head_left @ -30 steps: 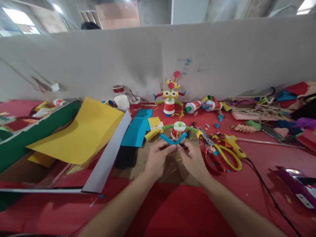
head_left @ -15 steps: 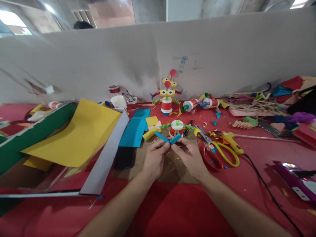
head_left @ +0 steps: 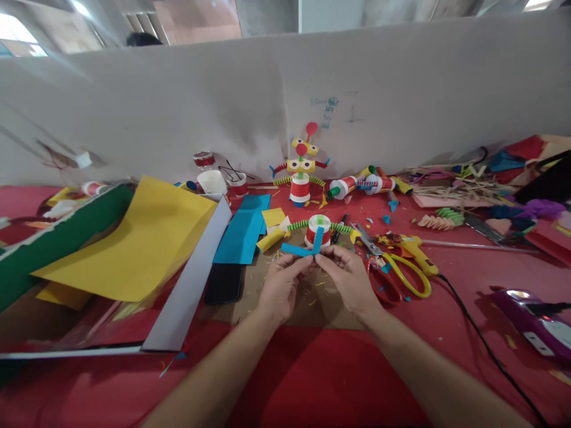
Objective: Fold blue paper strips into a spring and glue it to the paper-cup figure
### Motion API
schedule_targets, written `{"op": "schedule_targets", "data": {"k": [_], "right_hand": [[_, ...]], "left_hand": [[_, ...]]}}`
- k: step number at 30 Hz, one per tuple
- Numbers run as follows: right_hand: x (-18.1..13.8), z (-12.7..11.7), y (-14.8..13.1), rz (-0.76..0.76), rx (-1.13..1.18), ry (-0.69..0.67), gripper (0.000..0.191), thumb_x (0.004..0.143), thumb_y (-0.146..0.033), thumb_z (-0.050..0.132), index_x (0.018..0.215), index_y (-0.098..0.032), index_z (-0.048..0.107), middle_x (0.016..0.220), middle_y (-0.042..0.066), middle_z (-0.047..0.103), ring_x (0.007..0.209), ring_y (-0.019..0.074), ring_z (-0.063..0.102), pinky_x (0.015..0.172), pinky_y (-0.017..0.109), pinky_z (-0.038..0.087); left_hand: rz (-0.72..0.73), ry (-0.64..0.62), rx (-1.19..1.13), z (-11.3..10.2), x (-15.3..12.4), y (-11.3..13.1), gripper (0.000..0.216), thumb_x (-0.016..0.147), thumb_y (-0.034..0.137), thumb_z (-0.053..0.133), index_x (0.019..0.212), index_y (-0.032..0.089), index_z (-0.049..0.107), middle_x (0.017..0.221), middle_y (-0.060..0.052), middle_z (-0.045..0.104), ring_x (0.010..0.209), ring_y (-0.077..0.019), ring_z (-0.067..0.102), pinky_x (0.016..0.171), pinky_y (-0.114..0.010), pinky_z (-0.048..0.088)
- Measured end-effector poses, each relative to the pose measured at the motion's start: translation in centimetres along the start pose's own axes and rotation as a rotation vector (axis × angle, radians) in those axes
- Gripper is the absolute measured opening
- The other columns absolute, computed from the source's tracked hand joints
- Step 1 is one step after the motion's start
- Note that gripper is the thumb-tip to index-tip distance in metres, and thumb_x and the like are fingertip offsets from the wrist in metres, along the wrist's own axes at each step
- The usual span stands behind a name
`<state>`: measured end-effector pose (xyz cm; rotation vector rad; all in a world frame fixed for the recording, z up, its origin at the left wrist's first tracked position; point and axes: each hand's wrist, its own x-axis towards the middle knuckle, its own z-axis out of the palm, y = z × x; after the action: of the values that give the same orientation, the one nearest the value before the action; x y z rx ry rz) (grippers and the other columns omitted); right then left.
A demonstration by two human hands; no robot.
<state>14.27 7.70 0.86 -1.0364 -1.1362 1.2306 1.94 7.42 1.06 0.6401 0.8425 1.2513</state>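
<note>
Both my hands meet over a brown cardboard mat (head_left: 267,297) and pinch a folded blue paper strip (head_left: 303,248). My left hand (head_left: 281,285) grips its lower fold with the fingers closed. My right hand (head_left: 348,276) pinches the same fold from the right. One arm of the strip lies out to the left, the other stands up. Just behind it is a small red and white paper cup figure (head_left: 318,229) with green coiled arms.
Yellow paper (head_left: 134,244), a grey sheet (head_left: 191,279), blue paper (head_left: 243,232) and a black phone (head_left: 225,284) lie left. Scissors (head_left: 392,273), a yellow glue gun (head_left: 413,249) with its black cord, and a purple device (head_left: 533,324) lie right. A finished cup robot (head_left: 301,172) stands by the white partition.
The blue strip's V has turned: its right arm now points up and its left arm lies flatter. My hands stayed together, shifting slightly.
</note>
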Motion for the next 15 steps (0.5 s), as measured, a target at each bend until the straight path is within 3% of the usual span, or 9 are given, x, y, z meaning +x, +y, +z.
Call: {"op": "schedule_targets", "data": {"k": [10,15], "right_hand": [[-0.41,0.45,0.41,-0.05,0.027,0.008,0.015,0.077,-0.03,0.063,0.088,-0.021,0.064,0.09,0.003,0.068,0.079,0.0164,0.062,0.076,0.032,0.05],[-0.16,0.38,0.18,0.003,0.045,0.003,0.013,0.073,-0.03,0.065,0.083,-0.02,0.064,0.08,0.002,0.067,0.074,0.016,0.061,0.075,0.032,0.05]], "left_hand": [[0.084,0.032,0.073,0.55,-0.29,0.39,0.005,0.066,0.018,0.074,0.067,0.014,0.072,0.064,0.0,0.066,0.064,-0.008,0.057,0.067,-0.02,0.045],[0.091,0.028,0.073,-0.06,0.01,-0.32,0.01,0.069,0.021,0.073,0.079,0.016,0.073,0.067,0.001,0.066,0.062,-0.0066,0.055,0.064,-0.019,0.043]]}}
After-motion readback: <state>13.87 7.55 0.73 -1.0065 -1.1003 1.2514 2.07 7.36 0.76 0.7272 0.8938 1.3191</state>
